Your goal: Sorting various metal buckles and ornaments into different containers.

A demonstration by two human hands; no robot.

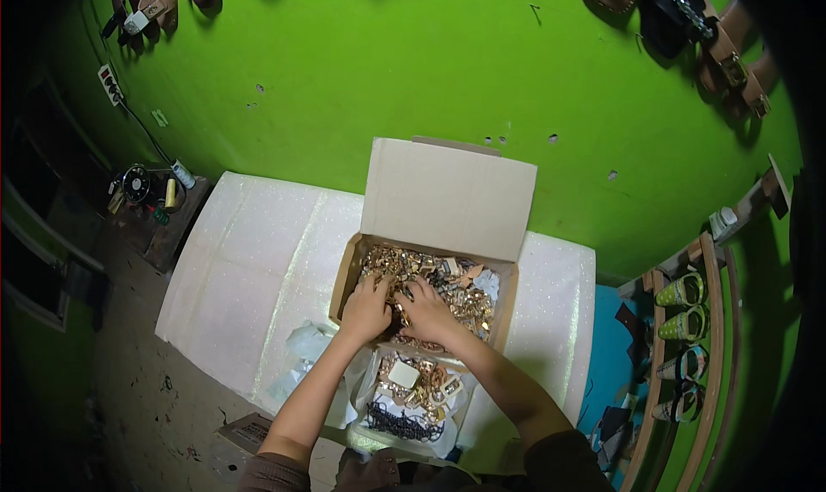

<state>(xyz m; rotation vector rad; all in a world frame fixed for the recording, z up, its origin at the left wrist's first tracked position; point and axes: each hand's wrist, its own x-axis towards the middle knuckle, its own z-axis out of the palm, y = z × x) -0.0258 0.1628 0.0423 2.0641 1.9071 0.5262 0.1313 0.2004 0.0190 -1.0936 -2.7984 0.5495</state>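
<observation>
An open cardboard box [510,307] with its lid [449,195] raised stands on a white glittery sheet. Loose gold and silver metal pieces, which look like shoe buckles [469,307], fill it. Both my hands reach into the box from the near side. Toward its left, my left hand [368,310] rests on the pieces with fingers apart, the tips partly among them. Just beside it, my right hand [425,311] has its fingers spread over the pile. Neither hand shows a piece clearly held. A pale crumpled scrap [487,282] lies at the box's right end.
Nearer me, a plastic-lined container holds more gold pieces [426,380], a white square piece [403,373] and dark strings [403,423]. Crumpled plastic [305,346] lies to its left. Sandals [684,324] hang on a wooden rack [658,354] at right. A small table [176,225] stands left.
</observation>
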